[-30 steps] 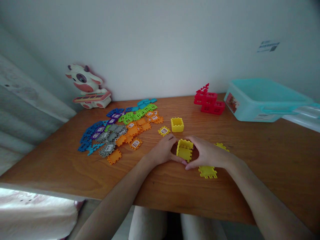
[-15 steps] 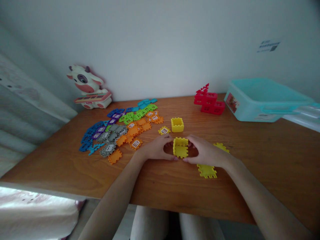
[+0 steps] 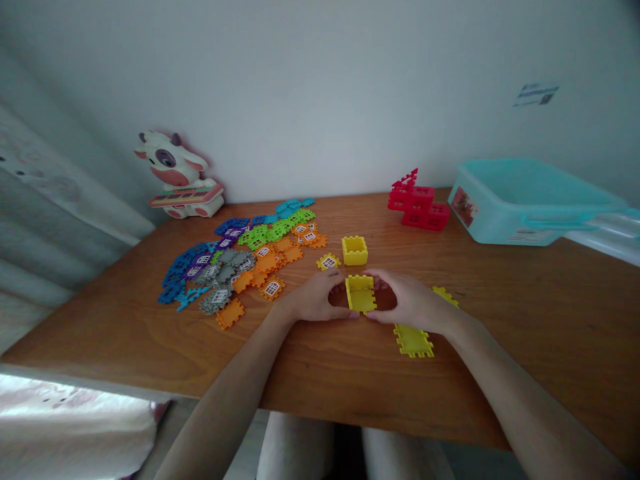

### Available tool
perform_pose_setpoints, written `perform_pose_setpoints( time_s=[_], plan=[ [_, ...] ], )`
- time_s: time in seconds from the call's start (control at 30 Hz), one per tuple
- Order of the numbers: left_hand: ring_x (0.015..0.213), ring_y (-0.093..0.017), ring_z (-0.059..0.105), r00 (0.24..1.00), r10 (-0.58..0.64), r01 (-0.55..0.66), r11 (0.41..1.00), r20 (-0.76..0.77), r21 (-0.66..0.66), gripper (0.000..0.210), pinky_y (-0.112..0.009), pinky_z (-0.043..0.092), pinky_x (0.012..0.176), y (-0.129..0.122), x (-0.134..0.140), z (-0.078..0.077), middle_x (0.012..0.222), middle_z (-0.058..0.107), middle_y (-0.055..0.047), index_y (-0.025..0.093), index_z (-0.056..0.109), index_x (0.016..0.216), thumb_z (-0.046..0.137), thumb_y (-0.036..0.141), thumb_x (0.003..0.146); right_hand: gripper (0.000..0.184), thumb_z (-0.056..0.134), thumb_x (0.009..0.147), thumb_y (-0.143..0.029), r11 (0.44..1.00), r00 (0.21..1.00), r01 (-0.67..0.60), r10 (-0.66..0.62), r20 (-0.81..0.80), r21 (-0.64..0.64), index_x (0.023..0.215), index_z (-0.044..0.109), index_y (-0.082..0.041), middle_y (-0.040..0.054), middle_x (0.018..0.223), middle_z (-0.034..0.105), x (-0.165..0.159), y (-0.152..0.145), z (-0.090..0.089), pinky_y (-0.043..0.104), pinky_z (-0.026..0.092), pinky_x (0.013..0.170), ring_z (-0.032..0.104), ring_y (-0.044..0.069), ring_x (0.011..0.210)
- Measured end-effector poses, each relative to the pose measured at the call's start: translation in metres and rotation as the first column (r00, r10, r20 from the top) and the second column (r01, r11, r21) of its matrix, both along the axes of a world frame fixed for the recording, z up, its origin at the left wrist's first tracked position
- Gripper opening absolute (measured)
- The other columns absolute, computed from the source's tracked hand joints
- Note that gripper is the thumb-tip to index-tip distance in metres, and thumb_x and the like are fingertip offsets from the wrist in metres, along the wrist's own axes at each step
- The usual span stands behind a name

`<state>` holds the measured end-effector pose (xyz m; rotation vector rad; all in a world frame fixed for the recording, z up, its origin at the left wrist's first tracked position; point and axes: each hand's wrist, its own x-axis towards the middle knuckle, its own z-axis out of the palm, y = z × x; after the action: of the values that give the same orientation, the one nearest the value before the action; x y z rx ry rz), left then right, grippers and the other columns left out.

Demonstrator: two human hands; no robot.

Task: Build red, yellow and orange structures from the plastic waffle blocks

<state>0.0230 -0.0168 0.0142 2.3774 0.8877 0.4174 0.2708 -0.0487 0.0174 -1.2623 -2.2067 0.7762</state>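
Observation:
Between my two hands is a partly built yellow box of interlocking panels (image 3: 362,299), with a base and upright sides at the left and back. My left hand (image 3: 323,297) is curled round its left side, thumb at the near edge. My right hand (image 3: 405,300) grips from the right, fingertips behind the back panel and thumb at the front. Just beyond stands a finished-looking yellow block (image 3: 355,251), open at the top. A yellow window panel (image 3: 329,261) lies beside that block. Under my right wrist lies a flat yellow panel (image 3: 414,341); another yellow panel (image 3: 445,295) is partly hidden behind it.
Loose interlocking panels (image 3: 260,263) in blue, purple, green, grey and orange spread over the left of the wooden table (image 3: 320,373). A cow toy with a keyboard (image 3: 180,177) stands at back left. A red panel structure (image 3: 419,203) and a turquoise bin (image 3: 530,207) stand at back right.
The fingers of my right hand have shifted slightly left along the back panel of the yellow box. Both hands keep hold of it, and the other pieces lie as before.

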Motion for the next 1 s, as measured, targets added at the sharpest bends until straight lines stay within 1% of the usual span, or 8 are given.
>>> perform_pose_setpoints(
  time_s=[0.13, 0.37, 0.5, 0.6, 0.7, 0.87, 0.93, 1.0],
  plan=[
    [0.114, -0.029, 0.062, 0.999, -0.010, 0.010, 1.000, 0.031, -0.004, 0.054, -0.043, 0.048, 0.102, -0.001, 0.001, 0.000, 0.123, 0.067, -0.010, 0.023, 0.065, 0.121, 0.080, 0.051, 0.078, 0.061, 0.083, 0.073, -0.034, 0.999, 0.999, -0.003, 0.001, 0.046, 0.036, 0.128, 0.060, -0.025, 0.0100, 0.130, 0.071, 0.001, 0.001, 0.000, 0.045, 0.055, 0.099, 0.069, 0.030, 0.114],
    [0.126, -0.027, 0.056, 0.994, 0.051, -0.052, 0.999, 0.100, 0.010, 0.062, -0.042, 0.043, 0.112, 0.000, 0.001, -0.003, 0.138, 0.061, -0.009, 0.024, 0.058, 0.134, 0.080, 0.045, 0.080, 0.060, 0.075, 0.083, -0.035, 1.000, 1.000, 0.003, -0.002, -0.016, 0.010, 0.138, 0.053, -0.027, 0.0088, 0.137, 0.067, 0.001, 0.002, -0.006, 0.047, 0.055, 0.103, 0.068, 0.028, 0.119],
    [0.115, -0.026, 0.060, 0.990, 0.112, -0.112, 0.994, 0.085, -0.008, 0.048, -0.040, 0.048, 0.102, 0.002, 0.002, -0.003, 0.125, 0.065, -0.008, 0.024, 0.066, 0.122, 0.077, 0.047, 0.082, 0.060, 0.072, 0.087, -0.038, 0.996, 0.999, 0.019, -0.022, 0.033, 0.082, 0.142, 0.050, -0.027, 0.0101, 0.143, 0.062, 0.001, 0.003, -0.005, 0.050, 0.050, 0.109, 0.062, 0.030, 0.127],
    [0.099, -0.024, 0.062, 0.982, 0.185, -0.186, 0.982, 0.046, 0.019, 0.043, -0.037, 0.051, 0.088, 0.002, 0.003, -0.003, 0.109, 0.067, -0.007, 0.021, 0.068, 0.108, 0.079, 0.051, 0.079, 0.057, 0.078, 0.081, -0.047, 0.989, 0.988, 0.022, -0.044, 0.149, 0.145, 0.130, 0.061, -0.025, 0.0115, 0.133, 0.067, 0.006, 0.005, 0.004, 0.049, 0.051, 0.105, 0.064, 0.032, 0.121],
    [0.093, -0.023, 0.062, 0.971, 0.237, -0.239, 0.969, 0.038, 0.062, 0.046, -0.036, 0.051, 0.084, 0.001, 0.004, -0.004, 0.103, 0.067, -0.006, 0.020, 0.067, 0.102, 0.079, 0.057, 0.076, 0.045, 0.077, 0.079, -0.057, 0.983, 0.959, 0.054, -0.099, 0.264, 0.174, 0.108, 0.072, -0.023, 0.0116, 0.119, 0.070, 0.018, 0.007, 0.015, 0.045, 0.053, 0.099, 0.067, 0.032, 0.110],
    [0.103, -0.026, 0.062, 0.967, 0.249, -0.251, 0.966, 0.047, 0.063, 0.051, -0.040, 0.051, 0.093, -0.002, 0.006, -0.006, 0.114, 0.066, -0.009, 0.021, 0.067, 0.110, 0.077, 0.059, 0.077, 0.057, 0.080, 0.065, -0.066, 0.945, 0.858, 0.324, -0.313, 0.407, 0.045, 0.097, 0.070, -0.020, 0.0137, 0.109, 0.068, 0.056, 0.006, 0.024, 0.047, 0.055, 0.090, 0.068, 0.034, 0.100],
    [0.107, -0.027, 0.062, 0.961, 0.265, -0.269, 0.962, 0.077, 0.041, 0.062, -0.043, 0.051, 0.097, -0.003, 0.007, -0.006, 0.121, 0.065, -0.010, 0.021, 0.064, 0.117, 0.080, 0.060, 0.073, 0.064, 0.084, 0.056, -0.065, 0.914, 0.847, 0.401, -0.346, 0.403, -0.058, 0.099, 0.070, -0.021, 0.0138, 0.111, 0.068, 0.074, 0.003, 0.023, 0.046, 0.057, 0.089, 0.068, 0.035, 0.102],
    [0.108, -0.027, 0.063, 0.948, 0.288, -0.288, 0.957, 0.134, -0.019, 0.072, -0.042, 0.052, 0.096, -0.005, 0.007, -0.007, 0.125, 0.065, -0.010, 0.021, 0.061, 0.125, 0.083, 0.061, 0.068, 0.068, 0.085, 0.052, -0.061, 0.893, 0.868, 0.418, -0.338, 0.363, -0.168, 0.106, 0.069, -0.022, 0.0133, 0.114, 0.068, 0.090, 0.000, 0.022, 0.045, 0.056, 0.092, 0.068, 0.034, 0.104]
  ],
)
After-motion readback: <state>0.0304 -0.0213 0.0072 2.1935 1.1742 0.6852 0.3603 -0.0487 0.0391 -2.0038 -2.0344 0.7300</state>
